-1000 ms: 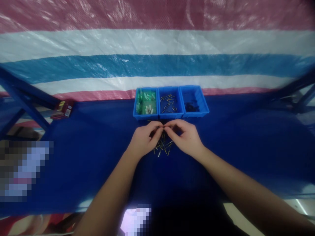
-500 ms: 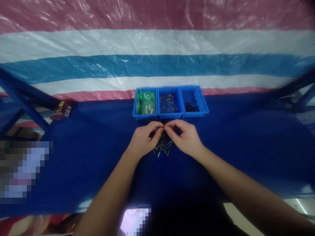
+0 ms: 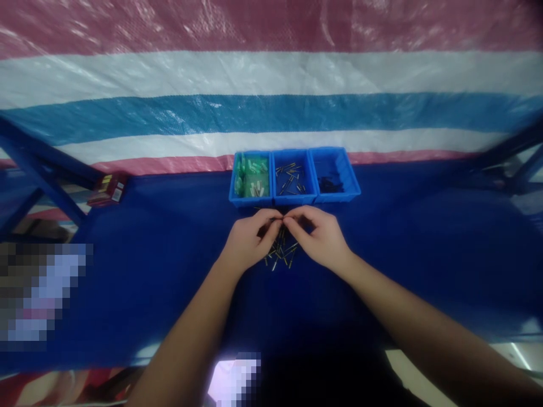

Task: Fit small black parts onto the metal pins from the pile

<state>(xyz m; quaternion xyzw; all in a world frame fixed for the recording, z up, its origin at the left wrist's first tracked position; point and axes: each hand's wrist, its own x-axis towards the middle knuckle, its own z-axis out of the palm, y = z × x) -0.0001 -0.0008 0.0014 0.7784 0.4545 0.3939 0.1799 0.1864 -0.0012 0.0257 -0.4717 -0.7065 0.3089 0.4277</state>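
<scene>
My left hand (image 3: 253, 237) and my right hand (image 3: 316, 234) meet fingertip to fingertip over the blue table, just in front of three blue bins. Thumb and forefinger of each are pinched together. Whatever lies between the fingertips is too small and too covered to name. Beneath and between the hands lies a loose pile of thin, brass-and-dark metal pins (image 3: 289, 257), partly hidden by my fingers. Similar slim metal pieces (image 3: 288, 182) lie scattered in the middle bin (image 3: 296, 200).
The left bin (image 3: 251, 202) holds a green bag with small whitish pieces (image 3: 257, 189). In the right bin (image 3: 338, 198) are dark small parts (image 3: 328, 185). A dark red box (image 3: 106, 189) stands at the table's left, beside a blue metal frame (image 3: 51, 158). Striped sheeting (image 3: 271, 73) hangs behind.
</scene>
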